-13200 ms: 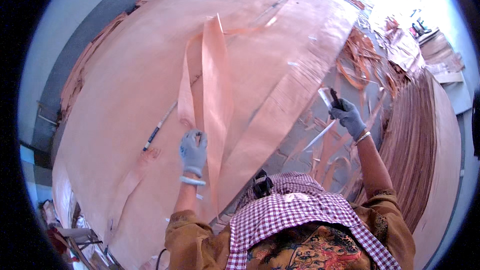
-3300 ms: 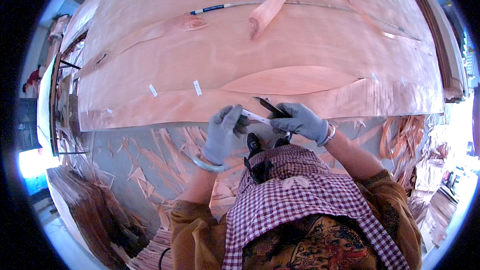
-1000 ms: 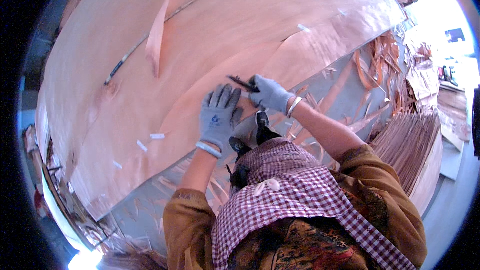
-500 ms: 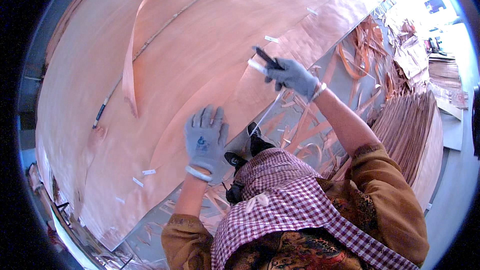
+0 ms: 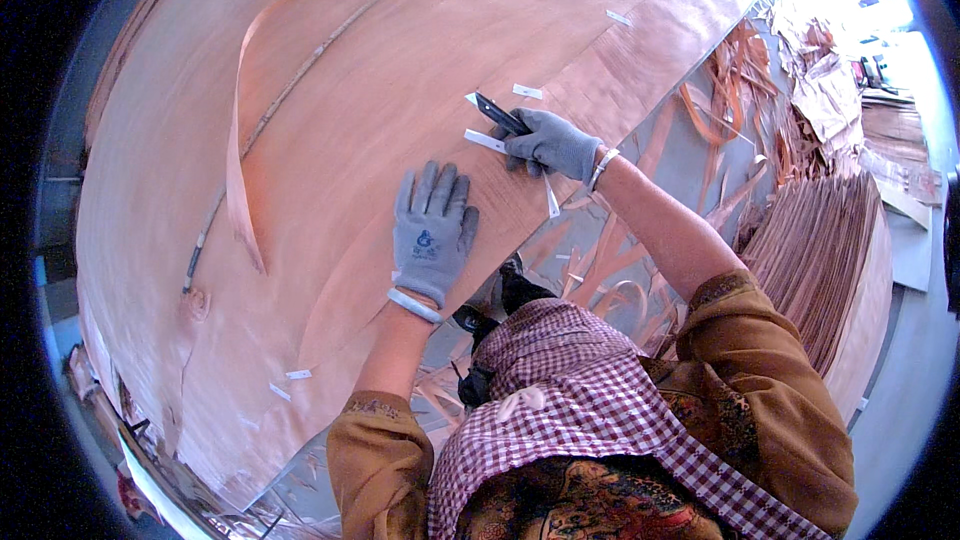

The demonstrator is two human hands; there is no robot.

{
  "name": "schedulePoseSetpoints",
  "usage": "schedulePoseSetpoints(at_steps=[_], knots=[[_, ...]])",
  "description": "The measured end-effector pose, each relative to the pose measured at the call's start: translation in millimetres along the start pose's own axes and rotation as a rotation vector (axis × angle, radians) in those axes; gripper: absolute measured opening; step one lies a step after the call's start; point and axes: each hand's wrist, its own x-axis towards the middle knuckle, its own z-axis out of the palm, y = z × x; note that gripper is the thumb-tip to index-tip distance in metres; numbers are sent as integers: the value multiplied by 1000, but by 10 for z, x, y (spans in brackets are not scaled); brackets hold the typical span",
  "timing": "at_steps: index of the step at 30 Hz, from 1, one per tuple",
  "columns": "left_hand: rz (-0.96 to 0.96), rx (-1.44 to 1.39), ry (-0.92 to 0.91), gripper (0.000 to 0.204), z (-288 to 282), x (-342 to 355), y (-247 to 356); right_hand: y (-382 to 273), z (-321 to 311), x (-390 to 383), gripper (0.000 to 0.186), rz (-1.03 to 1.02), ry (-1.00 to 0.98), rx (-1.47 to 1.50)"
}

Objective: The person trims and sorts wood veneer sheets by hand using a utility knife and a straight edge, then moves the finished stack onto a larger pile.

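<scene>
A wide, pinkish-tan sheet of wood veneer (image 5: 330, 130) lies before me. My left hand (image 5: 430, 240), in a grey glove, lies flat on it with fingers stretched out. My right hand (image 5: 552, 145), also gloved, is closed around a black utility knife (image 5: 500, 116), its tip pointing away to the left. By its fingers lies a white paper tape strip (image 5: 485, 141), against the veneer surface. Another white tape end (image 5: 552, 198) hangs below the same hand; whether the two are one piece is hidden. A short tape piece (image 5: 527, 92) sits just beyond the knife.
A long thin rod (image 5: 262, 123) and a curled veneer ribbon (image 5: 237, 155) lie across the sheet. More tape pieces (image 5: 298, 375) dot it. Veneer scraps (image 5: 620, 240) litter the floor at the sheet's near edge. To the right stands a stack of veneer sheets (image 5: 815, 260).
My right hand has come down and left with the knife, bringing the tape strip to the veneer. My left hand has slid up and slightly right, staying flat.
</scene>
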Motion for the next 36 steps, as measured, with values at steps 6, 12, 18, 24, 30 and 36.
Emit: schedulePoseSetpoints(at_steps=[6,12,18,24,30,36], knots=[[95,62,52,43,190,379,-59,26,21,72,18,4,61,-145],[58,-27,-59,42,244,481,-51,114,34,120,27,-78,208,-475],[22,62,-46,34,311,479,-11,103,78,-294,22,9,118,-408],[-13,-144,68,38,105,268,-234,-246,413,-592,21,35,-37,86],[-366,-99,218,42,-210,-679,-639,-291,915,-179,19,-72,-174,63],[-178,80,90,38,-214,-613,-444,-322,1272,161,16,-31,-65,-257]])
